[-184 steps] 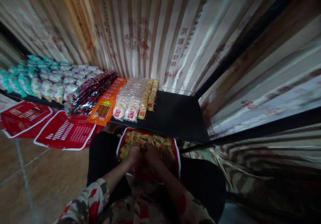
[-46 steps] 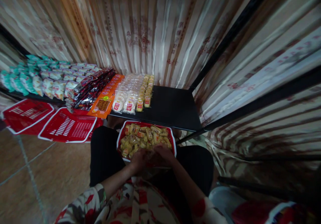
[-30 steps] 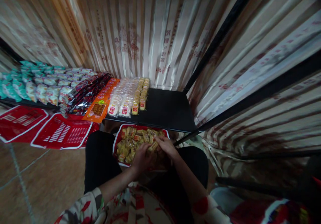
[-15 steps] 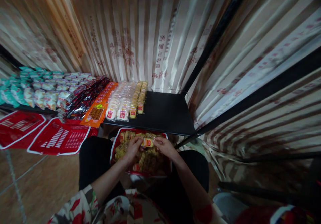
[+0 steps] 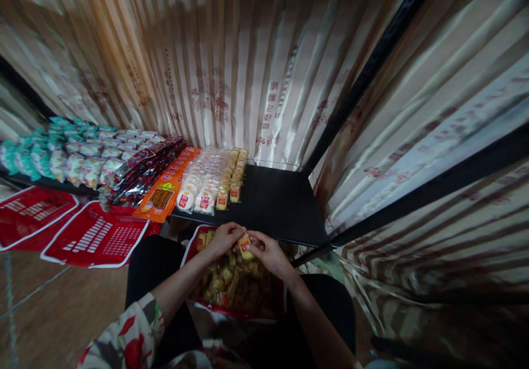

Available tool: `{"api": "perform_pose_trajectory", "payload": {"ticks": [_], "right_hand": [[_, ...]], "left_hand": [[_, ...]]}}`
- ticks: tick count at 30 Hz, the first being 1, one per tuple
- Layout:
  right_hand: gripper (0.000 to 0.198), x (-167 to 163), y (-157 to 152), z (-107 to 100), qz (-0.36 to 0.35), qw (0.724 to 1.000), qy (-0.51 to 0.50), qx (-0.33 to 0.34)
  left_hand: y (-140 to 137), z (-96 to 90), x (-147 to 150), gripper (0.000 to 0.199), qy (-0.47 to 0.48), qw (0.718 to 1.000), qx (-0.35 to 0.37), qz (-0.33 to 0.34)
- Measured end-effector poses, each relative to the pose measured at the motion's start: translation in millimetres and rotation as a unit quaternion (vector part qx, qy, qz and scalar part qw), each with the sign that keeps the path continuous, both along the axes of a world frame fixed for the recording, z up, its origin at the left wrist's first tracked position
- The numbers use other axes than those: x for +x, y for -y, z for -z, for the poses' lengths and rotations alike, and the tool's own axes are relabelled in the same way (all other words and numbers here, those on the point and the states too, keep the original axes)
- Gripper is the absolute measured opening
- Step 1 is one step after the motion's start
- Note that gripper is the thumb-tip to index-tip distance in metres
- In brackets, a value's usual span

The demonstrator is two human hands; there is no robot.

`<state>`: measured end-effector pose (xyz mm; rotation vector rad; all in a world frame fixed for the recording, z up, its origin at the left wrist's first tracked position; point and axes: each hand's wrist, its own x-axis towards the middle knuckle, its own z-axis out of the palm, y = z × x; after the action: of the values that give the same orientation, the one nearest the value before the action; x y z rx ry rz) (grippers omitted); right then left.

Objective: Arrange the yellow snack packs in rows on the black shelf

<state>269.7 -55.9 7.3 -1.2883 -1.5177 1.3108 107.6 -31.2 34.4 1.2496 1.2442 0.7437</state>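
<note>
Between my two hands, above a basket, is a small yellow snack packet [image 5: 245, 247] with a red and white label. My right hand [image 5: 266, 253] grips its right side, thumb on the front. My left hand [image 5: 225, 239] has its fingers closed at the packet's upper left corner. Below them the red basket [image 5: 194, 305] with a white rim sits between my knees, full of similar yellow-wrapped packets [image 5: 229, 281]. On the black shelf just beyond stand two rows of matching yellow packets [image 5: 228, 179].
Left of the yellow rows, the black shelf [image 5: 281, 204] carries clear-wrapped white round snacks [image 5: 198, 182], an orange bag [image 5: 163, 193], dark shiny bags [image 5: 142, 171] and green packets [image 5: 28, 157]. Red baskets [image 5: 95, 234] stand below at left. Pleated curtains [image 5: 248, 82] and black poles [image 5: 363, 77] surround the shelf.
The packet has turned from lying level to tilted upright, and my hands have drawn closer together around it. The view has shifted, so the shelf sits lower in the picture.
</note>
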Motion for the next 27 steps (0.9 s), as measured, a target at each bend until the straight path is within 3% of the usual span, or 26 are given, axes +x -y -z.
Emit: {"api": "perform_pose_trajectory", "payload": {"ticks": [4,6,10,15,27], "right_hand": [[0.032,-7.0,-22.1,8.6,0.083,0.996,0.018,0.038],[0.033,-14.2,-36.4,11.0,0.122,0.99,0.04,0.054],[0.034,-32.8,-65.7,11.2,0.196,0.973,0.089,0.082],[0.032,-49.1,-92.5,10.2,0.235,0.959,0.118,0.11],[0.031,-58.2,-111.2,19.1,0.225,0.948,0.168,0.152]], "left_hand": [[-5.4,9.5,-0.5,0.029,-0.034,0.987,0.08,-0.136],[-4.7,12.0,-0.8,0.03,-0.057,0.976,0.123,-0.168],[-4.8,9.3,1.3,0.027,-0.091,0.968,0.179,-0.15],[-18.2,12.0,7.2,0.029,-0.087,0.969,0.201,-0.118],[-39.3,46.3,8.8,0.041,-0.059,0.963,0.227,-0.132]]}}
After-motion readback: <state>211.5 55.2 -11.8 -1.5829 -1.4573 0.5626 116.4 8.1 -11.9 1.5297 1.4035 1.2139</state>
